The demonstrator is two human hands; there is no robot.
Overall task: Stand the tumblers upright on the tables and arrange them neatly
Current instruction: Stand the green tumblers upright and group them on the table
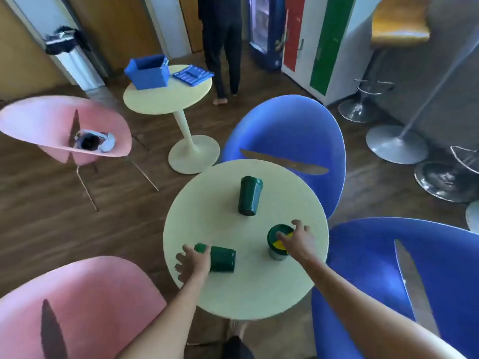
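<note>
Head view: your two hands are at two of three green tumblers on the near round table [207, 216].

Your left hand [193, 261] lies at the lid end of a tumbler on its side [220, 258] near the table's left edge, fingers spread and curled loosely against it, not clearly closed around it. Your right hand [298, 238] rests on the lid of an upright tumbler [277, 248] toward the right edge, fingers spread over the top; whether they grip it you cannot tell. A third tumbler [249, 196] lies on its side further back, apart from both hands. A far table [166, 99] carries a blue crate [149, 71].
</note>
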